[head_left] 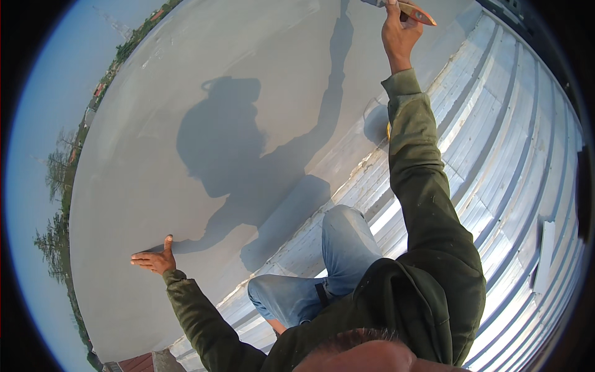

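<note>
My right hand (400,38) is raised at the top, closed around a paintbrush (419,13) with an orange-brown wooden handle. The brush's bristle end runs out of the upper edge, so whether it touches the wall is hidden. On the left, my left hand (155,257) lies flat against the smooth grey wall (142,167), fingers stretched and thumb apart, holding nothing. My shadow (229,136) falls across the wall between both hands. Beside my right sleeve, a small yellow edge (388,131) shows, mostly covered by the arm; its kind cannot be made out.
I crouch on a ribbed silver metal roof (496,124) that meets the wall along a rough, crusted joint (359,170). A loose pale strip (544,257) lies on the roof at right. Beyond the wall's left edge are trees (56,242) and sky.
</note>
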{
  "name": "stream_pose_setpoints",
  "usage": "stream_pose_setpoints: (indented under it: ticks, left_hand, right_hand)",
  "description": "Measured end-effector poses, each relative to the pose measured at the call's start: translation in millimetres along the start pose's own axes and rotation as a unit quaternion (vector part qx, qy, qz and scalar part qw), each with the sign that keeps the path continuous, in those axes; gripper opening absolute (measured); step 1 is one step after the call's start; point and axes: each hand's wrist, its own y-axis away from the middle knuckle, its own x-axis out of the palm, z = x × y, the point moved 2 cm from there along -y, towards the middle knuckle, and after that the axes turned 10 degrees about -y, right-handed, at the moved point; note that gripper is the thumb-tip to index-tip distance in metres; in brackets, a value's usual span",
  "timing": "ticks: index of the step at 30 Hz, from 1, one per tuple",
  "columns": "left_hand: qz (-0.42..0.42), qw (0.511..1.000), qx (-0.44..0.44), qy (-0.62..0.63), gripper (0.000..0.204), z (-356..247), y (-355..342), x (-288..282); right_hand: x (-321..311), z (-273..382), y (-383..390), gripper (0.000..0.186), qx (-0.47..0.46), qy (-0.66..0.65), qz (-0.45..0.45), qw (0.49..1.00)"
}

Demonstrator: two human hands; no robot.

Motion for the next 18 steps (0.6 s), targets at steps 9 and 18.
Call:
stream_pose_setpoints:
  ticks: [9,18]
  left_hand:
    - [-0.134,0.988,0.075,0.02,0.148,37,-9,23]
    - [-0.149,0.984,0.094,-0.013,0.148,39,-19,33]
  right_hand:
    - [-199,-28,117,0.03,0.198,0.442,0.123,0.866]
    - [-266,-147,217,0.035,0.32,0.502,0.205,0.777]
